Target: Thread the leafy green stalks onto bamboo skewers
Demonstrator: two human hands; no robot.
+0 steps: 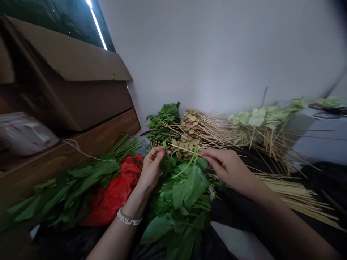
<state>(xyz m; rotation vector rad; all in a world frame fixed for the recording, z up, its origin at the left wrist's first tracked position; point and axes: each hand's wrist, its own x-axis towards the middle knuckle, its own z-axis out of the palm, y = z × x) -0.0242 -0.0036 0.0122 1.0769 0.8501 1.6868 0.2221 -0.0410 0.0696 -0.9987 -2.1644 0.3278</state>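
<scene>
My left hand [151,168] pinches the top of a green leafy stalk [165,164], fingers closed around it. My right hand [225,166] is closed too, its fingertips gripping a thin bamboo skewer [187,148] that runs leftward toward the left hand. A curved green stem [189,162] arcs between both hands. Under them lies a heap of loose green leaves [181,202]. A beaded bracelet [128,219] sits on my left wrist.
Behind are skewered mushroom slices [189,131], skewered greens [164,121] and pale cabbage skewers [260,117]. Bare skewers [298,196] lie at right. A red plastic bag [116,193] and more leaves [67,191] lie left, under a cardboard box [73,83] on a wooden shelf [81,144].
</scene>
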